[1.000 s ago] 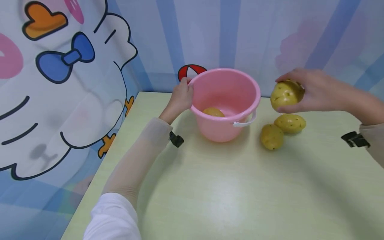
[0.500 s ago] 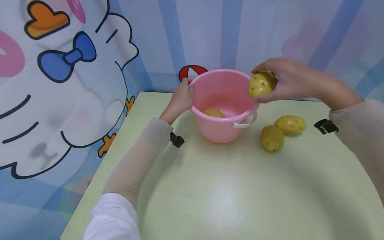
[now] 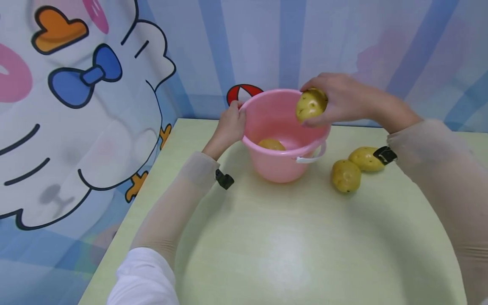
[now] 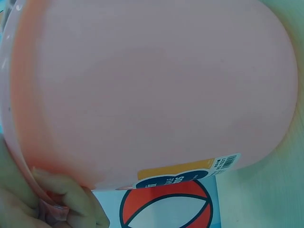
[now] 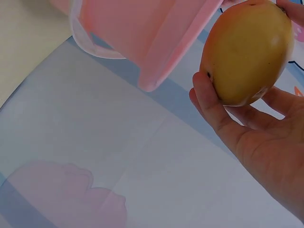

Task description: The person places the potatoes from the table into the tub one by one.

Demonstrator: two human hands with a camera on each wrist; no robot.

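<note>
A pink bucket [image 3: 280, 167] with a white handle [image 3: 310, 159] stands upright on the table near the wall. My left hand [image 3: 230, 123] grips its rim on the left side; in the left wrist view the fingers curl over that rim beside the bucket's wall [image 4: 156, 95]. Inside, one yellow potato [image 3: 271, 144] lies on the bottom. Above the right part of the opening, my right hand [image 3: 339, 97] holds another potato [image 3: 310, 105] between thumb and fingers. The right wrist view shows this potato [image 5: 249, 52] close to the bucket's rim.
Two more potatoes lie together on the table right of the bucket: a nearer potato [image 3: 345, 176] and a farther potato [image 3: 364, 159], partly overlapped by the right wrist's black strap piece [image 3: 385, 155]. A printed cloth wall [image 3: 255, 42] rises behind the table [image 3: 267, 237].
My right hand has carried its potato leftward, from above the two table potatoes to over the bucket's opening. The left hand has kept its hold on the rim.
</note>
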